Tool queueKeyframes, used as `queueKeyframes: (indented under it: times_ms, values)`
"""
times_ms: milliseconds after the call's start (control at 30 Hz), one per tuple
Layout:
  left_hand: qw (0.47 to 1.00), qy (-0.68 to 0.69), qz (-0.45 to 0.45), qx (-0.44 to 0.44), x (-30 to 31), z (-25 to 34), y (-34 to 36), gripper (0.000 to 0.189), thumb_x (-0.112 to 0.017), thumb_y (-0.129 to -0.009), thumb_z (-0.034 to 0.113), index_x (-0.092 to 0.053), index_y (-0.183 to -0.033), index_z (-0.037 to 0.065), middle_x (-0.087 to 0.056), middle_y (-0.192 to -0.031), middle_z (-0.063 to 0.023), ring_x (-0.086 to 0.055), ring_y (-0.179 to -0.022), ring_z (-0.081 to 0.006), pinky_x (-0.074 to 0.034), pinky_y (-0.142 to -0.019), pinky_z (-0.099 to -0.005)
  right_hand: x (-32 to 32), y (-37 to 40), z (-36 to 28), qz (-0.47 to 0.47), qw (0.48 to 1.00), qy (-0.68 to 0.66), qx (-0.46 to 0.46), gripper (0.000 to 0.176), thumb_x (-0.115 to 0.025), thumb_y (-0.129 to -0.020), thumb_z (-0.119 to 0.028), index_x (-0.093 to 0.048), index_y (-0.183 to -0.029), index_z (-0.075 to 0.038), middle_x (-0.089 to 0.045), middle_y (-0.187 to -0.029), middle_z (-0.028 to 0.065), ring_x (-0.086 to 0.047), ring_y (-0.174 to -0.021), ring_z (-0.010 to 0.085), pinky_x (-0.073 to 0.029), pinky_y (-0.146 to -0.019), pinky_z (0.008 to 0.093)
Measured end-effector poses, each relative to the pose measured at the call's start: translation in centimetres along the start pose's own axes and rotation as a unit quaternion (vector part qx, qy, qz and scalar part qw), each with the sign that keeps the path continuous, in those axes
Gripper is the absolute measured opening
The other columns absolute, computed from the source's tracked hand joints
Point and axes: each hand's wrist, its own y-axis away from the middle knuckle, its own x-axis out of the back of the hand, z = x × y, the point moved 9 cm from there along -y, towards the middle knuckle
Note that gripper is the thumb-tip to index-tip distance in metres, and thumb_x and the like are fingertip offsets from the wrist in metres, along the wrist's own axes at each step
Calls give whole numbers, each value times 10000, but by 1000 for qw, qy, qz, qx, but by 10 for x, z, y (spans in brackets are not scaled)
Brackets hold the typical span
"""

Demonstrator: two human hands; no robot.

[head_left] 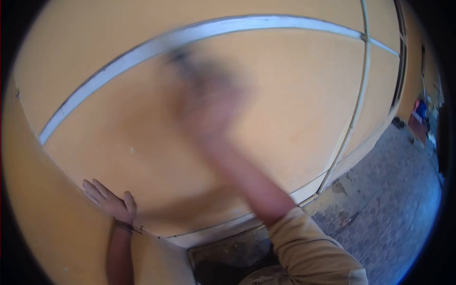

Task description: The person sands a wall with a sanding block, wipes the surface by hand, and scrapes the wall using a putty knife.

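My right hand (211, 102) is raised in front of the peach wall (294, 95) and smeared by motion. A dark, blurred thing (183, 59) shows at its upper end, just below the white stripe (247, 23); its kind cannot be made out. The hand seems closed around it, though single fingers do not show. Lower left, my left hand (111, 202) lies against the wall near the corner, its fingers stretched out and the thumb apart. Nothing is in it. A dark bracelet (124, 226) circles that wrist.
A thin pipe (363, 85) runs down the wall on the right, crossing the white stripe. Below is a patterned paved floor (394, 185). A pale ledge (228, 228) follows the wall's foot. Colourful items (420, 109) stand at the far right.
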Motion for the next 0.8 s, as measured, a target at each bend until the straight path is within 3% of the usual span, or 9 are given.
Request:
queueKeyframes:
  times_ms: [100,200,300,367,433,500,533,667,800]
  values:
    - [999,-10,-37,-28,-3,-3,9,903,-356,-938,579,-137,-1509,-85,-104,-1540,-379,-128,-1437,-526,-103,-1137,-642,-38,70,-149,-111,948,-195,228,206,-699,-868,-216,-691,-934,-22,-647,-897,148,-604,-884,333,-448,-830,479]
    - [999,8,-20,-30,-6,-7,13,882,-345,-944,573,-129,-1521,-58,-102,-1549,-365,-130,-1439,-521,-101,-1138,-639,-26,51,-78,-145,923,-217,284,186,-693,-864,-205,-693,-940,-36,-657,-906,143,-609,-925,343,-436,-859,492]
    - [999,2,-12,-34,-7,-4,14,858,-327,-954,559,-123,-1525,-48,-103,-1547,-366,-127,-1438,-525,-104,-1138,-642,29,-26,106,-87,971,3,221,168,-688,-859,-194,-695,-945,-50,-668,-914,138,-615,-966,354,-424,-888,504]
    - [999,-2,-10,-45,-6,-4,12,855,-321,-959,551,-121,-1520,-62,-105,-1543,-373,-125,-1437,-528,-107,-1138,-641,84,-64,229,29,993,85,80,167,-672,-863,-209,-709,-958,-77,-651,-916,154,-627,-853,326,-489,-785,469]
    - [999,-14,-9,-45,-3,3,8,850,-316,-967,538,-114,-1512,-82,-106,-1537,-380,-122,-1435,-532,-112,-1140,-637,106,-75,255,114,984,67,-121,157,-690,-851,-167,-692,-878,-13,-634,-879,157,-599,-767,329,-482,-746,443]
    - [999,-31,-27,7,4,11,4,842,-311,-975,523,-111,-1502,-101,-105,-1532,-387,-116,-1432,-539,-118,-1141,-634,77,-53,203,159,980,3,-122,252,-703,-850,-252,-679,-821,-3,-622,-895,149,-575,-734,326,-456,-699,457]
    - [998,-40,-29,28,3,19,-1,838,-308,-979,516,-110,-1498,-111,-105,-1530,-391,-112,-1430,-543,-121,-1141,-632,40,-40,149,8,990,61,-127,371,-611,-925,-371,-687,-1019,-20,-643,-1045,176,-619,-863,321,-488,-786,471]
    - [975,46,28,215,-1,37,-18,735,-321,-1019,428,-131,-1509,-86,-96,-1555,-348,-102,-1461,-469,-107,-1170,-567,6,34,-78,-64,977,-148,142,254,-636,-860,-286,-680,-1011,-87,-629,-1016,89,-586,-858,258,-457,-765,411]
    - [997,67,-3,43,26,34,-83,689,-339,-1034,406,-167,-1518,-53,-121,-1582,-284,-109,-1475,-424,-116,-1181,-525,8,19,-7,-115,942,-235,211,252,-647,-819,-239,-692,-1043,-133,-646,-1020,55,-573,-828,225,-416,-703,384]
